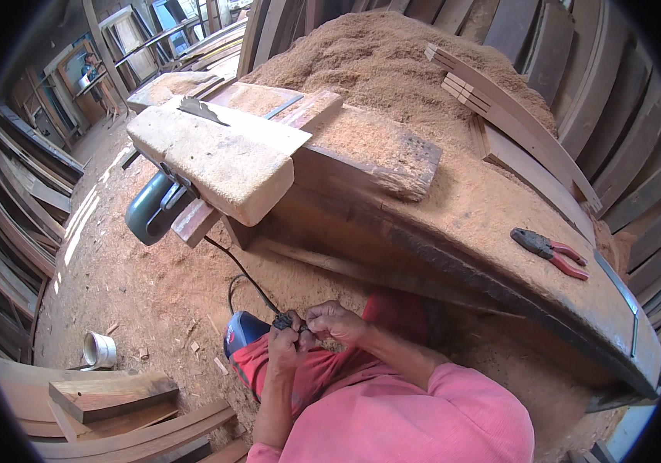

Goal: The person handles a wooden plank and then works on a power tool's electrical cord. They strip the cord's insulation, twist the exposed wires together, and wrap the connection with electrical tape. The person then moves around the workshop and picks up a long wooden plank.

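Observation:
My left hand [285, 341], low in the middle of the view, is closed round a small black electrical fitting [282, 321] on a black power cord [247, 270]. The cord runs up toward the green motor housing [150, 208] of a table saw. Close beside it on the right, my right hand [336, 321] has thumb and fingers pinched together; whatever is between them is too small to make out. Both hands are above my red-clothed lap. The saw blade [203, 111] sticks up through the dusty tabletop [214, 158].
Pliers with red handles [549, 253] lie on the sawdust-covered bench [492, 231] to the right. Slotted boards [512, 127] rest farther back before a big sawdust heap [376, 46]. A white bucket [99, 350] and cut timber [114, 395] are at lower left. Another person [92, 76] is far off.

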Tool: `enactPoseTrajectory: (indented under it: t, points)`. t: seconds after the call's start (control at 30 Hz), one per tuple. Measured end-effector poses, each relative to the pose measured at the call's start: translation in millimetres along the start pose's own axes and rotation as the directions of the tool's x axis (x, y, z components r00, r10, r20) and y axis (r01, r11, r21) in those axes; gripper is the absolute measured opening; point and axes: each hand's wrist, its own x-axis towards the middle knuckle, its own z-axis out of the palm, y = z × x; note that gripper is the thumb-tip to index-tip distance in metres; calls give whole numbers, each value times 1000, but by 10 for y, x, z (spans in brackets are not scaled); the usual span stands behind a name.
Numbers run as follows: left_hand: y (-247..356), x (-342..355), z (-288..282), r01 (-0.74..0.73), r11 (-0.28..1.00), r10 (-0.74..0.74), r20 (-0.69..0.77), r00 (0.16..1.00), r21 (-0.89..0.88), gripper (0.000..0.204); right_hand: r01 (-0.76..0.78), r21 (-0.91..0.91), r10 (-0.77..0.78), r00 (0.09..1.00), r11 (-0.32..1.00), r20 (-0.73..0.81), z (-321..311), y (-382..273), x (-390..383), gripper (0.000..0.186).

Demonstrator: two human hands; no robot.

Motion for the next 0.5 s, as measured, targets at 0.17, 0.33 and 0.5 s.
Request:
enactPoseTrajectory:
  t: [0.17, 0.33, 0.5]
  points:
    - [71, -38, -38, 42, 971, -16, 114, 993, -236, 17, -35, -175, 41, 999, 984, 30, 119, -224, -1, 16]
    - [242, 40, -311, -82, 932, 113, -68, 991, 353, 17, 219, -799, -162, 975, 560, 154, 567, -1580, -637, 24]
    - [472, 416, 27, -130, 799, 109, 71, 991, 587, 19, 148, -987, -952, 305, 61, -13, 693, -2490, -1530, 10]
